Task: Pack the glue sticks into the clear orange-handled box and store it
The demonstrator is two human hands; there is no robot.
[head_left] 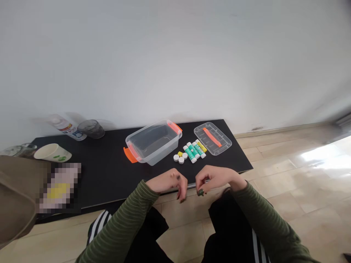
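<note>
My left hand (171, 181) hangs over the table's front edge, fingers drooping and slightly apart, with nothing visible in it. Opposite it, my right hand (216, 178) is loosely bent with the thumb apart from the curled fingers. A dark green spot shows at its thumb tip, probably a painted nail; no held object is visible. Just beyond both hands lie green glue sticks (190, 152) and a yellow glue stick (201, 145), side by side. White caps (181, 160) and a yellow cap (180, 154) are grouped left of them. Neither hand touches these.
A clear plastic box (161, 151) with orange latches stands uncovered on the black table (109, 175). Its lid (223, 140) lies at right. A paper cup (53, 152), a dark glass (91, 129) and a spray can (68, 128) are at left, near a person's brown-clad part (16, 197).
</note>
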